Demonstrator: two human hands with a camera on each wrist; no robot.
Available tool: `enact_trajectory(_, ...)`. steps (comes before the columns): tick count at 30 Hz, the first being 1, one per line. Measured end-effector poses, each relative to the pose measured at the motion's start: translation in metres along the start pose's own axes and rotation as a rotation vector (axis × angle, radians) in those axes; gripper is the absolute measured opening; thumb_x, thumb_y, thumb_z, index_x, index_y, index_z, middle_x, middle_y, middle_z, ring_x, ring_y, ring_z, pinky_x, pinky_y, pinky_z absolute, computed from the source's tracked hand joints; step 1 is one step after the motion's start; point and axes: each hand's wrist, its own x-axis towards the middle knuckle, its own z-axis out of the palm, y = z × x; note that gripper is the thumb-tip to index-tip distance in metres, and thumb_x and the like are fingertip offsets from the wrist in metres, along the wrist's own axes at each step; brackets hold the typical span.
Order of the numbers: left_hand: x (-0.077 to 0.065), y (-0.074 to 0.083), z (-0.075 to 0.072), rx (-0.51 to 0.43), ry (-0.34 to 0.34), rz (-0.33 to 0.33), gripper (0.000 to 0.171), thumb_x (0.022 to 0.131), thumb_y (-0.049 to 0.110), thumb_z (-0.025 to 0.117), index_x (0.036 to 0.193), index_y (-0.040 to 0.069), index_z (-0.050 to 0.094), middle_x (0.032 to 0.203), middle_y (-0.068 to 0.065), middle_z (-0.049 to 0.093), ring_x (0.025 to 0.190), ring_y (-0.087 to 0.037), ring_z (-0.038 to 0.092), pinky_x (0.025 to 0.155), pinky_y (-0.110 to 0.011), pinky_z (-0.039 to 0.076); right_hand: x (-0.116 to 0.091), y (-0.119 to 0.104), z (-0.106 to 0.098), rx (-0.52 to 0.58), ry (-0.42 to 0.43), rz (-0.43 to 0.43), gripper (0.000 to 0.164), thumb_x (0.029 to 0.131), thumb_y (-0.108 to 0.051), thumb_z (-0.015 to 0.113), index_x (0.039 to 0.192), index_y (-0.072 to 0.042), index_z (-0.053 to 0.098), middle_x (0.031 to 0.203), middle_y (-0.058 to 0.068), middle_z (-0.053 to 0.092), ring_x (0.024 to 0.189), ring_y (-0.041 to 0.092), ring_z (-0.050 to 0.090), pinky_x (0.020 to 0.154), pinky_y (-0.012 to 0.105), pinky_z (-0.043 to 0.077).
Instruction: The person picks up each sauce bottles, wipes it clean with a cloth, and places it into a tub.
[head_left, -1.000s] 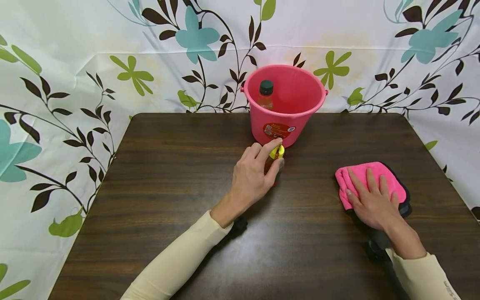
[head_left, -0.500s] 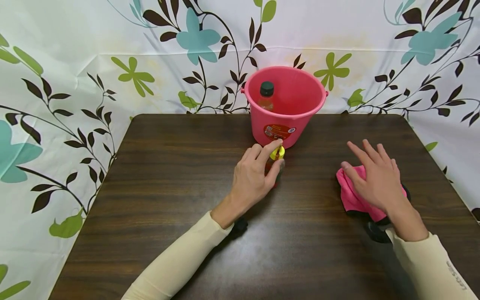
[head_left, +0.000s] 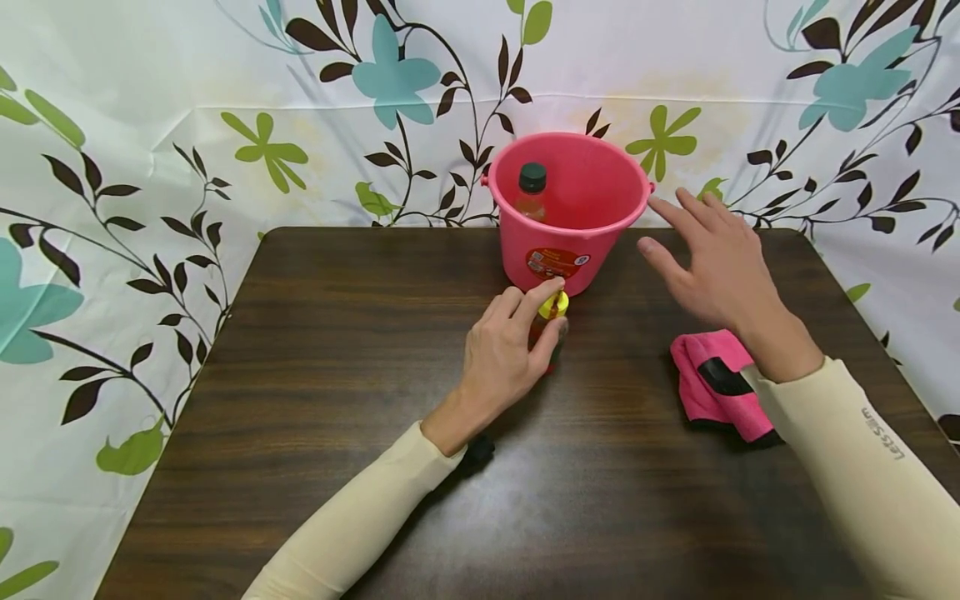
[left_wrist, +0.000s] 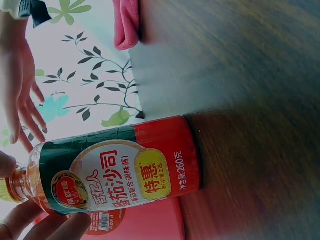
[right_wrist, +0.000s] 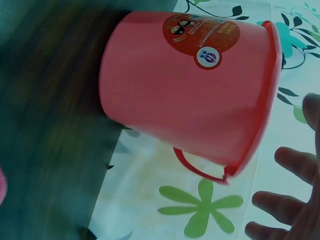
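Note:
In the head view, my left hand (head_left: 498,354) grips a ketchup bottle by its upper part, just below the yellow cap (head_left: 553,305). The left wrist view shows this ketchup bottle (left_wrist: 117,167) upright on the table, with a red, green and white label. A pink bucket (head_left: 517,250) stands right behind it. My right hand (head_left: 712,262) is raised with its fingers spread, beside the bucket's right rim and holding nothing. In the right wrist view, its fingers (right_wrist: 297,165) point toward the bucket (right_wrist: 175,95). Inside the bucket is another bottle (head_left: 532,179) with a dark green cap.
A folded pink cloth (head_left: 693,379) with dark edging lies on the right of the brown wooden table (head_left: 337,333), partly under my right forearm. A floral curtain (head_left: 262,50) hangs close behind the table.
My right hand has lifted off the pink cloth and moved forward and left toward the bucket's rim. My left hand and the ketchup bottle have stayed in place.

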Motion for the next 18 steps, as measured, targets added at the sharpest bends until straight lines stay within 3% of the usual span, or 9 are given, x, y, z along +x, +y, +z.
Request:
enact_trajectory(9, -0.001, 0.0, 0.0, 0.003, -0.01, -0.006, 0.046, 0.099, 0.028, 0.073, 0.143, 0.019, 0.062, 0.098, -0.006, 0.066, 0.083, -0.019, 0.061, 0.065, -0.03, 0.059, 0.034, -0.013, 0.008, 0.028, 0.021, -0.072, 0.066, 0.104, -0.051, 0.051, 0.163, -0.021, 0.044, 0.171, 0.018, 0.038, 0.159, 0.05, 0.028, 0.126, 0.074, 0.021)
enact_trajectory(18, 0.0, 0.001, 0.001, 0.007, -0.007, -0.006, 0.046, 0.099, 0.028, 0.073, 0.142, 0.02, 0.062, 0.099, -0.006, 0.065, 0.083, -0.02, 0.062, 0.064, -0.03, 0.059, 0.054, -0.019, 0.012, 0.004, -0.038, -0.078, 0.066, 0.104, -0.049, 0.053, 0.163, -0.02, 0.044, 0.172, 0.017, 0.036, 0.16, 0.046, 0.028, 0.127, 0.072, 0.021)
